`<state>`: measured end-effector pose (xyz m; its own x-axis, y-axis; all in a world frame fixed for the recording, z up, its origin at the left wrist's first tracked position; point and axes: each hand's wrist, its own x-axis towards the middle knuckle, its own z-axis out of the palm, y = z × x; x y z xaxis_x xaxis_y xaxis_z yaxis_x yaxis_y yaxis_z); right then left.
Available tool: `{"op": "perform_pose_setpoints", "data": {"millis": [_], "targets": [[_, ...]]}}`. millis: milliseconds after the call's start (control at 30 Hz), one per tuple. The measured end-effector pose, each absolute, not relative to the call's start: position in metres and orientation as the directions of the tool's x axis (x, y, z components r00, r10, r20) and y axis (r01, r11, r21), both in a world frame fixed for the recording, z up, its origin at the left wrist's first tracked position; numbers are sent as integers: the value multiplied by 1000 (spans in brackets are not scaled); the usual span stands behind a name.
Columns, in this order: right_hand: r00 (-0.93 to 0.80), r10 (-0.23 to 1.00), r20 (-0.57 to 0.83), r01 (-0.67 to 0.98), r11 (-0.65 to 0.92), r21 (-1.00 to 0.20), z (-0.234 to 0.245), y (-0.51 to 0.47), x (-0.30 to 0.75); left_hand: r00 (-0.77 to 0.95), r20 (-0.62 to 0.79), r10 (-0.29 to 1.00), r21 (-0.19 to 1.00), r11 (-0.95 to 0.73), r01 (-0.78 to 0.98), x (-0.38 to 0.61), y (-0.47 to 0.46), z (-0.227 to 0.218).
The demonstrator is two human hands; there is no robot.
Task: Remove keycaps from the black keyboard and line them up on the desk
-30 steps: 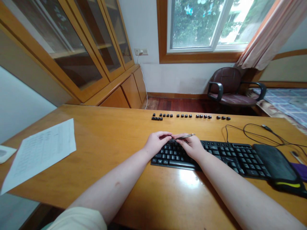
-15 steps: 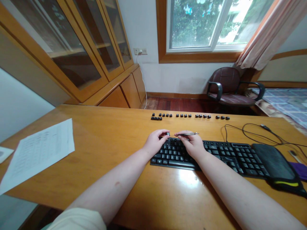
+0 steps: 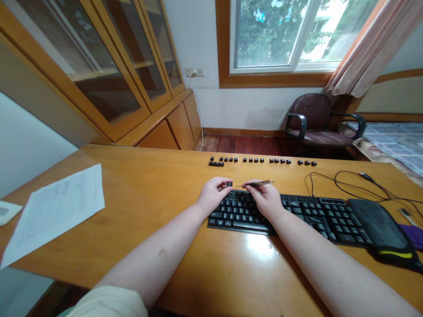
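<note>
Between its thumb and fingers, my left hand [image 3: 214, 193] pinches a small black keycap [image 3: 230, 185] above the keyboard's top left corner. My right hand [image 3: 264, 198] is closed around slim metal tweezers [image 3: 262, 183]; their thin tips point left toward the keycap. Whether the tips touch it is too small to tell. Beneath both hands lies the black keyboard [image 3: 251, 226], partly covered by my right hand and forearm. Along the desk's far edge, several loose keycaps [image 3: 253, 160] stand in spaced groups, with a short second row [image 3: 216, 164] at the left.
Printed sheets [image 3: 62, 207] lie on the wooden desk [image 3: 148, 185] at the left. To the right are a coiled black cable [image 3: 337, 180], a dark pouch [image 3: 380, 220] and a purple item [image 3: 411, 235]. An office chair [image 3: 313, 119] stands beyond the desk.
The keycap in my left hand has turned slightly, showing a darker side. The tweezers have tilted a little in my right hand; both hands stay in nearly the same place.
</note>
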<state>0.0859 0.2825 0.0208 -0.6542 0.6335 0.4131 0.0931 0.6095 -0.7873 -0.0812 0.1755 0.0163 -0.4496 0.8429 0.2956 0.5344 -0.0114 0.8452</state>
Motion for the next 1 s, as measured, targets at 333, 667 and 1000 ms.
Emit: {"op": "perform_pose_setpoints", "data": {"millis": [333,667,1000], "targets": [[-559,704,438,71,568,-820,13,281,89,-458,411,788,637,110,763,-141,229,61],[-564,673,478,104,632,-768,17,281,91,-464,406,787,436,279,856,-154,260,15],[-579,626,523,135,706,-696,17,281,92,-427,331,842,371,300,879,-156,265,8]]}}
